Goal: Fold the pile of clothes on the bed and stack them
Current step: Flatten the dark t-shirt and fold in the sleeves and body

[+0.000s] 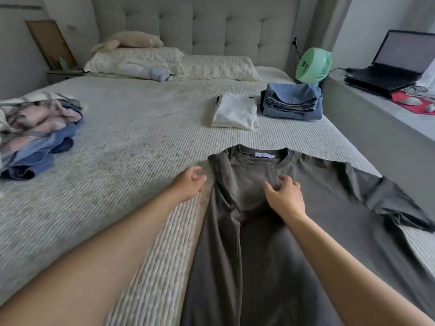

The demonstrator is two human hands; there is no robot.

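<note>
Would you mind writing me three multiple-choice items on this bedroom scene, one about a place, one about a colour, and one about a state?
1. Where does the unfolded pile of clothes lie?
A. At the left edge of the bed
B. On the pillows
C. Beside the laptop

2. What colour is the fan?
A. Red
B. Green
C. Black

3. How is the dark shirt folded?
A. Both sides folded in
B. Rolled into a ball
C. One side folded in, the other sleeve spread out

Answers:
1. A, the heap sits at the far left of the bed, away from the folded white shirt and folded jeans.
2. B, its casing is pale green.
3. C, its left side lies over the middle, under the right hand; the left hand is beside it.
</note>
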